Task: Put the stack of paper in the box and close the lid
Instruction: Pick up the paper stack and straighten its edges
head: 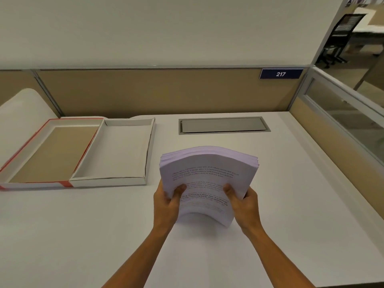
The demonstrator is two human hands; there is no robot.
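A thick stack of printed white paper [207, 173] is held above the desk, bowed upward in the middle. My left hand [167, 201] grips its near left edge, thumb on top. My right hand [242, 201] grips its near right edge the same way. To the left lies the shallow white box [150, 142], open and with nothing in it. Its lid [22, 148], red-edged with a brown inside, lies flat and joined to the box's left side.
A white desk [291, 194] with tan partition walls behind and to the right. A grey cable hatch [223, 125] is set into the desk behind the paper. A rolled white sheet [22, 104] leans at the far left. A sign reads 217 [281, 74].
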